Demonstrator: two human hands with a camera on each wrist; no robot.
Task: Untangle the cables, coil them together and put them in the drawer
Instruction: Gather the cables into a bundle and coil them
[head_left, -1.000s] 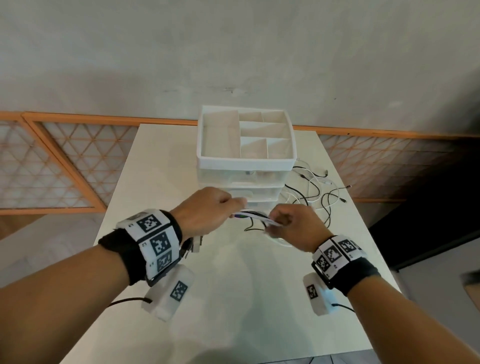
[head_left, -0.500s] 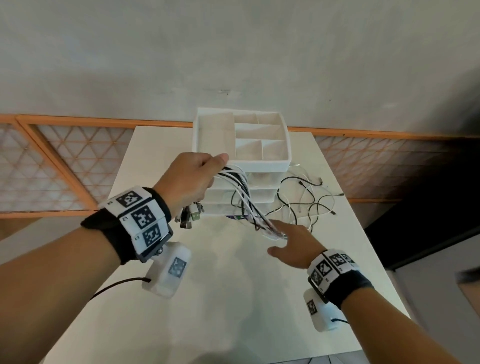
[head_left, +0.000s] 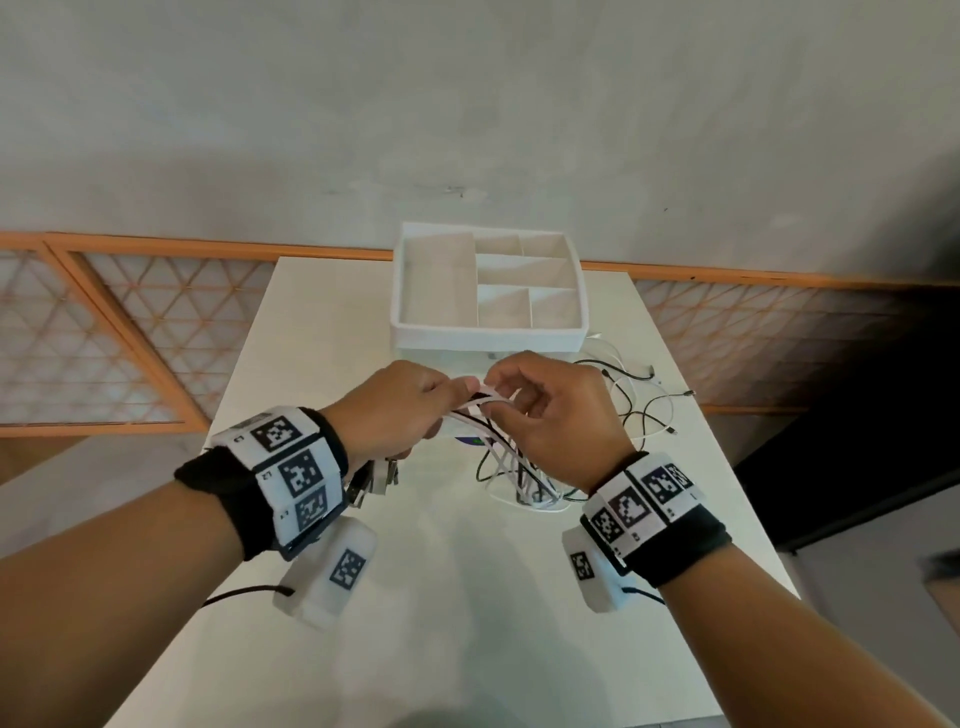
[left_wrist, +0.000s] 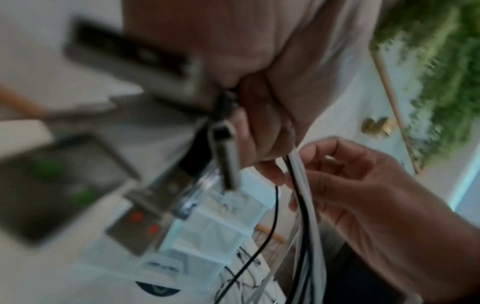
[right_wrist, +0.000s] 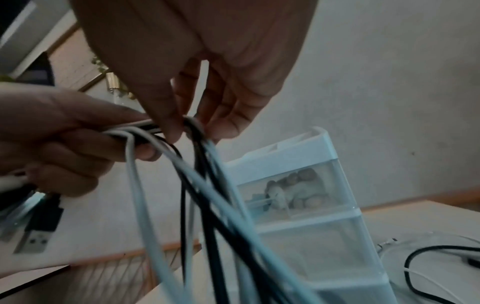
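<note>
The cables (head_left: 506, 457), black and white together, are hanging as one bundle between the two hands, just in front of the drawer unit (head_left: 488, 312) and above the counter (head_left: 467, 597). The left hand (head_left: 395, 410) is gripping the bundle in a closed fist, with the fingers (left_wrist: 262, 144) curled round the strands and the USB plugs (right_wrist: 39, 232) dangling below its heel. The right hand (head_left: 556, 415) is pinching the same strands right beside the left, thumb against fingertips (right_wrist: 168, 127), as the right wrist view is showing. Below that pinch the strands are falling in loose loops onto the counter, and beyond the right hand's fingers more slack is lying spread out beside the unit, with several small plug ends (head_left: 670, 428) pointing outward.

The coil looks barely begun, and the risk is sitting in that slack. The trailing strands are crossing each other, so drawing them in fast could tighten a crossing into a knot. A small plug could also be catching on another cable or on the unit's corner and jerking the bundle out of the pinch. The left fist is holding many strands at once; if it is loosening during a regrip, single cables could slip down. The drawers appear closed, so one hand will have to be freed later.
</note>
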